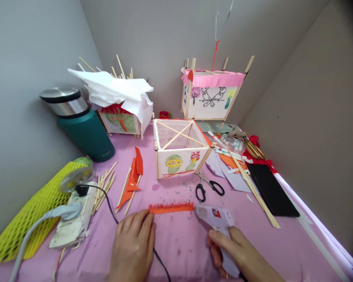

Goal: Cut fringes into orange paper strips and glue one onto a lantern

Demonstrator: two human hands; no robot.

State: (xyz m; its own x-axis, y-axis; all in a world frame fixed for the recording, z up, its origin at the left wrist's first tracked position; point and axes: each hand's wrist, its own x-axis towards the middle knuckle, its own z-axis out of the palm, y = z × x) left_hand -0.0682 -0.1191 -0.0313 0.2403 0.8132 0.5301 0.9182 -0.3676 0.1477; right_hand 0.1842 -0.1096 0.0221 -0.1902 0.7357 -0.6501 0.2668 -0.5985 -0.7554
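Observation:
A red-orange fringed paper strip (pixel 172 208) lies across the pink tablecloth. My left hand (pixel 135 239) rests palm down, its fingers close together and bent, holding the strip's left end against the table. In my right hand (pixel 233 250) is a lavender hot glue gun (pixel 216 219), its nozzle at the strip's right end. My fingers wrap its handle. Just beyond the strip lie black-handled scissors (pixel 208 188). Behind them stands a square paper lantern frame (pixel 182 162) with drawings on its sides and crossed sticks at its open top.
At left are a teal bottle (pixel 86 135), a power strip (pixel 73 223), yellow netting (pixel 26 223), wooden sticks (pixel 104 186) and orange paper scraps (pixel 132 182). A black phone (pixel 272 190) lies right. A pink-trimmed lantern (pixel 213 98) hangs behind. A cable (pixel 107 199) passes under my left hand.

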